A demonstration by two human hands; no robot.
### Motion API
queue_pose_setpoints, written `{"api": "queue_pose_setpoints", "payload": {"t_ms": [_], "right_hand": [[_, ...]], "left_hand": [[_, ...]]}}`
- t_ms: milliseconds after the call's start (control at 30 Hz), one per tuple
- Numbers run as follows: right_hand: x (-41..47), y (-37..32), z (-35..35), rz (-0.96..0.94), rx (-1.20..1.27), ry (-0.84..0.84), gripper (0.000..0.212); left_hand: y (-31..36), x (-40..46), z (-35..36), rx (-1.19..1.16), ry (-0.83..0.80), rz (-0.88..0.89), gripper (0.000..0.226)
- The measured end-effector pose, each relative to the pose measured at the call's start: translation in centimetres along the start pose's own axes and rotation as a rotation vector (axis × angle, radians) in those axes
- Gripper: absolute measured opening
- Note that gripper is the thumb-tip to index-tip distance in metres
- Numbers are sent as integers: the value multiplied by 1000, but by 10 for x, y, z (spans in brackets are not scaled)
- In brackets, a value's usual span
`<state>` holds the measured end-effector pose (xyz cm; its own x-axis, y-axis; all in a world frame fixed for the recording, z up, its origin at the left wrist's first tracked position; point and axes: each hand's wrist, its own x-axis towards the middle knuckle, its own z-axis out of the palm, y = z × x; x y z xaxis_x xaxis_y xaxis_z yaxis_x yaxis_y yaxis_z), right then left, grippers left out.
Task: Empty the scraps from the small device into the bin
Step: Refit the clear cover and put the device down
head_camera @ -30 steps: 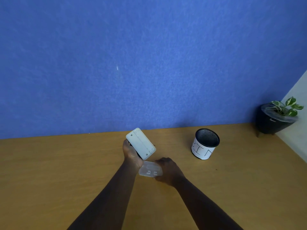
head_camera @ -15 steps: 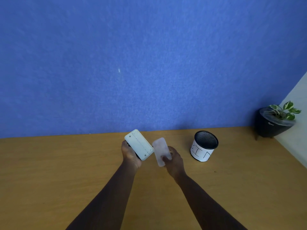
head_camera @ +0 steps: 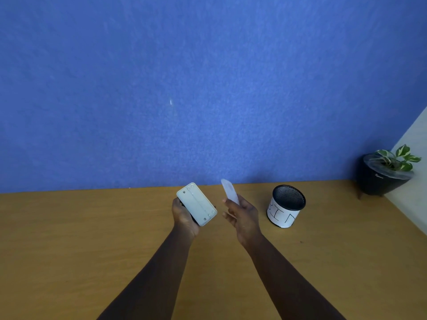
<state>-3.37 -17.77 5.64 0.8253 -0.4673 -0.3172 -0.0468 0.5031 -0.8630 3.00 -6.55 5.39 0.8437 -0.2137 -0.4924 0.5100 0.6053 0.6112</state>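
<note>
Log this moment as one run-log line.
left hand: holds white device | right hand: holds clear tray, upright | bin: on desk, right of hands | dumping: not yet

Pale grey-white device (head_camera: 196, 203), translucent white cover (head_camera: 229, 191), black mesh bin (head_camera: 286, 206) (white hand-lettered label), ochre woodgrain surface (head_camera: 69, 239), blue wall (head_camera: 184, 88).
</note>
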Motion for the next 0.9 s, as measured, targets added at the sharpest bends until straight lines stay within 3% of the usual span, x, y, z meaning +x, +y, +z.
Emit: {"api": "queue_pose_setpoints", "payload": {"t_ms": [100,233,500,900], "right_hand": [[-2,0,9,-113,-196,38,41],[-9,4,25,-226,-479,12,62],[-17,9,36,-220,-581,24,74],[-19,10,32,-263,-685,52,75]], "left_hand": [[1,1,-1,25,-10,-7,47],[-3,0,2,83,-67,-12,47],[-7,-3,4,100,-139,-23,47],[-12,-7,3,139,-167,-15,48]]}}
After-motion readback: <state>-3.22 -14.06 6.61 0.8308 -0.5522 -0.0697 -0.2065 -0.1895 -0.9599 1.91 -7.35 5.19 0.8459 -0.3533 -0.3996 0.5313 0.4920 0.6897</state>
